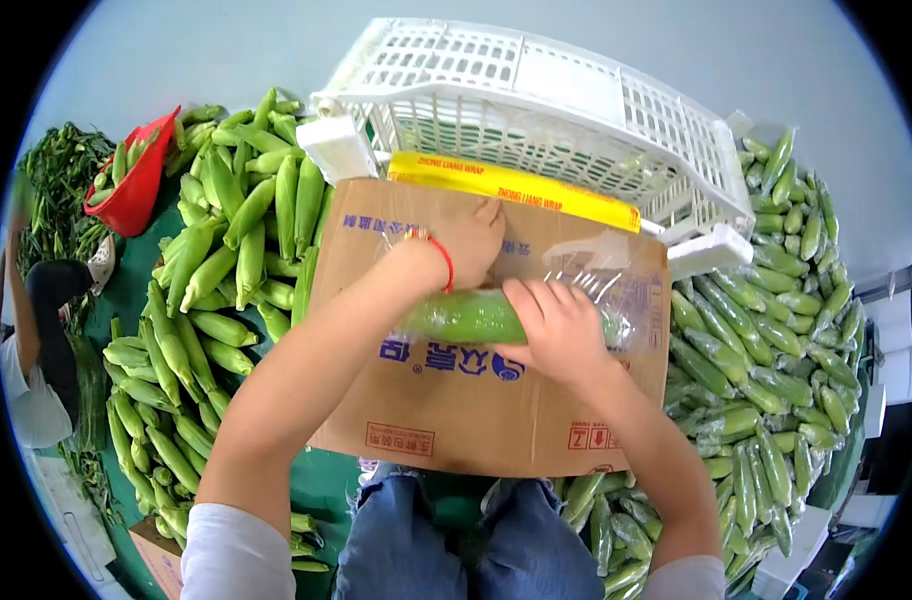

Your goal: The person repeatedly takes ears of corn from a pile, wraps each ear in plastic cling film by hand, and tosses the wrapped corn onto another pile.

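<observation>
A green ear of corn [468,316] in its husk lies crosswise on a flattened cardboard piece [366,400], with clear plastic wrap [586,262] around and behind it. My right hand [559,332] is closed over the ear's right part, thumb toward the middle. Just behind the ear, my left hand [471,240] is over the cardboard with its fingers bent; what they grip, if anything, is hidden. A red string bracelet [444,265] circles my left wrist. Close beyond my left fingers is a yellow wrap box [516,190].
A white plastic crate [566,105] stands behind the cardboard. Unwrapped corn [211,260] is heaped at left, wrapped corn [766,340] at right. A red container [141,175] holds more ears. Another person [41,345] sits at far left near a pile of green leaves [61,185].
</observation>
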A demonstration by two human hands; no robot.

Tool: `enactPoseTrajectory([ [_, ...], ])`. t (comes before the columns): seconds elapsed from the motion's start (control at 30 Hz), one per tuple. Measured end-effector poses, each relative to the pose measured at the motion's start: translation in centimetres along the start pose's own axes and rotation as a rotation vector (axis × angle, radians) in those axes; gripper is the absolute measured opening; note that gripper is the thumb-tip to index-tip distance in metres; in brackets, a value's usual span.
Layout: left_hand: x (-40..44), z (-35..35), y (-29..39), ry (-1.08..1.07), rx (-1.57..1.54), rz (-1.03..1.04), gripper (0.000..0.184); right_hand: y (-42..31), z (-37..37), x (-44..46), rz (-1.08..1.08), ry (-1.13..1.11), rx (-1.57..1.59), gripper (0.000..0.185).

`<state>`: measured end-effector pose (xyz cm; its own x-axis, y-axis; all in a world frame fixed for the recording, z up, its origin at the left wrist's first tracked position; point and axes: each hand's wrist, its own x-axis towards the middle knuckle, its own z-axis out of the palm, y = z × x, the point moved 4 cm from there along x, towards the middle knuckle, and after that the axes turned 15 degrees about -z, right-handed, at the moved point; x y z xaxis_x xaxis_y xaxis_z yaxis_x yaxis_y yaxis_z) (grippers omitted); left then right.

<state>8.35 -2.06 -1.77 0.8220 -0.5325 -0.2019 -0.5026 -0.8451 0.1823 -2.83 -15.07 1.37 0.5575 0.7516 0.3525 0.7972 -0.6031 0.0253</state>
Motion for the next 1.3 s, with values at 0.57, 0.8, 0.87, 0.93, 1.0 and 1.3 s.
enactPoseTrajectory([
  [0.57,-11.5,-3.3,6.9,0.427,-0.782,0.196,0.045,-7.3,-4.6,-13.4,0.981,-0.140,1.306,0.064],
  [0.8,-10.4,0.4,7.0,0.147,-2.412,0.071,0.073,-11.2,-2.1,-5.2,0.906,0.171,3.032,0.095],
  [0.87,-10.4,-0.3,7.1,-0.150,-2.666,0.529,0.076,-12.5,-1.2,-3.9,0.690,0.258,3.221,0.100],
  [0.93,-10.7,-0.5,6.2,-0.099,-2.713,0.206,0.041,-13.1,-0.8,-2.6,0.498,0.278,3.232,0.102],
  [1.0,-10.9,0.3,4.0,0.067,-2.581,-0.159,0.020,-11.9,-1.8,-3.5,1.023,0.230,2.896,0.081],
  [1.3,-15.0,1.9,1.7,0.661,-2.423,-0.629,0.014,-6.3,-6.3,-8.0,0.271,0.202,0.216,0.058],
])
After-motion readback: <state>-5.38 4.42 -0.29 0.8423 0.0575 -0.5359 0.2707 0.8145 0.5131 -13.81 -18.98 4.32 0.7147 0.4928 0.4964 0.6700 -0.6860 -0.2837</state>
